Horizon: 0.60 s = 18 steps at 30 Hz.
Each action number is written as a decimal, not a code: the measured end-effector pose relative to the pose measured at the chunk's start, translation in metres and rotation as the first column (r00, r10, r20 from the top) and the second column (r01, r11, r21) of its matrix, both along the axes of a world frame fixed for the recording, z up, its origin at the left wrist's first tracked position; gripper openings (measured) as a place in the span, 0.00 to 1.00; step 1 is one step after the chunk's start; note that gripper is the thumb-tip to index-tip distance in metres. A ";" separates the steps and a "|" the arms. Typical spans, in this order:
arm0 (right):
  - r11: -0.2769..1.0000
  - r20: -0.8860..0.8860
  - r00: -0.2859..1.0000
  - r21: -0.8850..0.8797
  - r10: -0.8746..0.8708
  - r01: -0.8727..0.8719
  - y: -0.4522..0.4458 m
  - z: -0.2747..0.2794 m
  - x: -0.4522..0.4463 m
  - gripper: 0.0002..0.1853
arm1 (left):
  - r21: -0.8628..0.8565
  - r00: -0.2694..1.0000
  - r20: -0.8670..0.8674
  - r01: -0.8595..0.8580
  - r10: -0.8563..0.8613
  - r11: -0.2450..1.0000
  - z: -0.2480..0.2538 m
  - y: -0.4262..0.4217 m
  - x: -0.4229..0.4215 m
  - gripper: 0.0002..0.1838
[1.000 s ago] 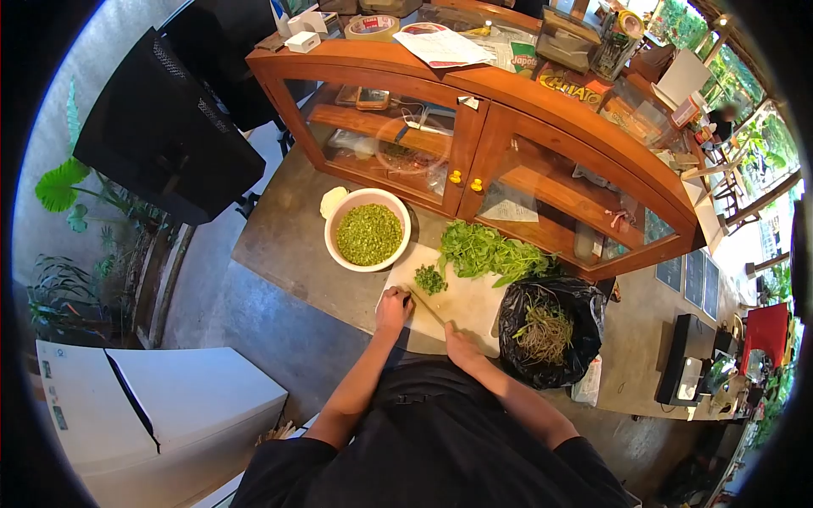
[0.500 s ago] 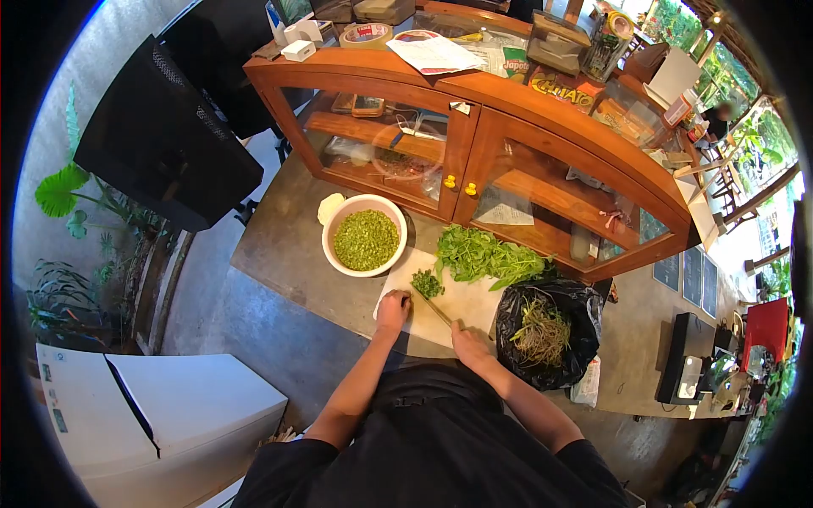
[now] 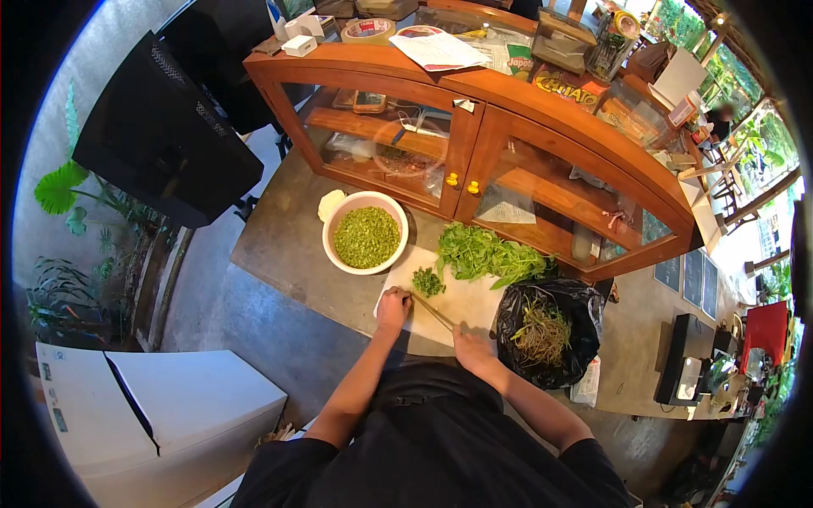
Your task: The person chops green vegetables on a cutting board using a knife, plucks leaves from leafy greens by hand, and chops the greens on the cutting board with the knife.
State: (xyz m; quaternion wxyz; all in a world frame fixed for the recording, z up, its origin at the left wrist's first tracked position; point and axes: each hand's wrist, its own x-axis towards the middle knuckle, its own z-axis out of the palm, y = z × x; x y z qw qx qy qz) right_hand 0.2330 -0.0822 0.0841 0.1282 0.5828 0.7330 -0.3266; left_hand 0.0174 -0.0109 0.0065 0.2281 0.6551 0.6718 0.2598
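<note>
While right hand (image 3: 472, 347) grips long, narrow, dull-toned knife (image 3: 434, 312), slip toward ten o'clock could nick left hand (image 3: 392, 311), its hold unclear.

The right hand (image 3: 472, 345) hides the near end of the knife (image 3: 434, 312).

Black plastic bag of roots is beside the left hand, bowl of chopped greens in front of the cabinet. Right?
You have the wrong hand: the head view shows the black plastic bag of roots beside the right hand. The bowl of chopped greens is in front of the cabinet, as you say.
</note>
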 end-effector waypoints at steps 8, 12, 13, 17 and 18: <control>0.998 -0.060 0.996 0.004 -0.068 0.068 0.002 -0.056 -0.022 0.11 | 0.001 1.000 -0.004 -0.010 0.010 1.000 0.001 0.002 -0.001 0.07; 0.997 -0.063 0.995 0.007 -0.079 0.080 0.005 -0.042 -0.015 0.12 | -0.044 1.000 0.003 -0.020 0.020 0.999 -0.002 0.001 0.001 0.07; 0.999 -0.049 0.998 0.004 -0.049 0.049 0.004 -0.036 -0.015 0.12 | -0.044 1.000 0.003 -0.022 0.022 0.999 -0.003 0.000 0.001 0.07; 0.997 -0.045 0.996 -0.033 -0.077 0.076 -0.010 -0.047 -0.002 0.13 | -0.002 0.999 -0.047 0.014 -0.014 1.000 0.006 -0.003 0.002 0.07; 0.998 -0.058 0.996 0.012 -0.065 0.066 -0.012 -0.048 0.000 0.11 | -0.018 0.997 -0.080 0.018 -0.020 1.000 0.008 -0.002 0.003 0.07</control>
